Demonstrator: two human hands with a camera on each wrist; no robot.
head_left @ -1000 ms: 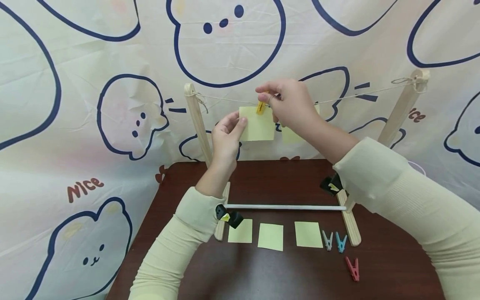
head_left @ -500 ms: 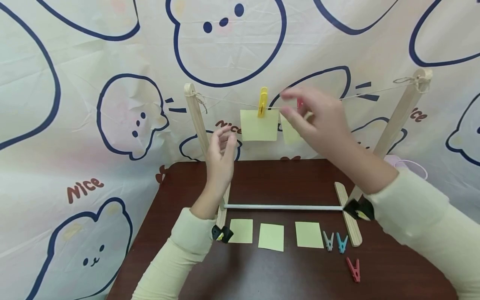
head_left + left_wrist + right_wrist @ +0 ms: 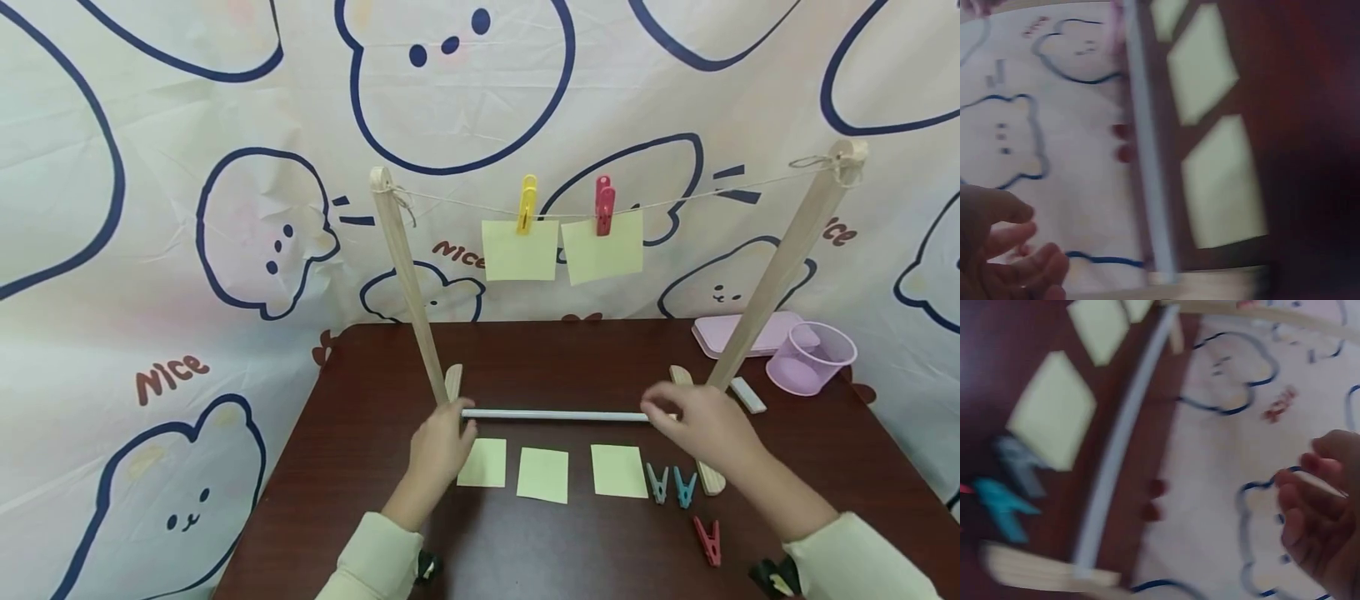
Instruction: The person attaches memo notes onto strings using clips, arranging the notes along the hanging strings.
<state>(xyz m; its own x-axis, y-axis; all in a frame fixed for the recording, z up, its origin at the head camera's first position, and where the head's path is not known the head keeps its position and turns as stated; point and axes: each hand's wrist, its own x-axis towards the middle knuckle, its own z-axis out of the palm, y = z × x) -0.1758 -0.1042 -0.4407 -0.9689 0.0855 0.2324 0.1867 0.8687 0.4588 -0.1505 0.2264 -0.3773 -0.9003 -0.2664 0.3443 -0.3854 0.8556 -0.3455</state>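
Loosely bent and holding nothing, my left hand [image 3: 441,446] is by the left foot of the wooden frame, beside a yellow sticky note [image 3: 482,463]. My right hand [image 3: 705,421], also empty, is over the frame's right foot. Two more sticky notes, one in the middle [image 3: 543,476] and one on the right [image 3: 619,472], lie on the table. Beside them are a grey clothespin [image 3: 657,483], a blue clothespin [image 3: 685,487] and a red clothespin [image 3: 708,542]. Above, a yellow clothespin [image 3: 527,200] and another red clothespin [image 3: 604,204] clip two notes to a string.
The string [image 3: 697,194] runs between a left post [image 3: 408,283] and a right post [image 3: 780,258], joined low down by a white rod [image 3: 555,414]. A pink cup [image 3: 806,367], a lilac case [image 3: 750,333] and a white block [image 3: 747,395] are at the back right.
My right hand has let go of the yellow clothespin and my left hand the hanging note. Both hands have come down to the rod's level and farther apart.
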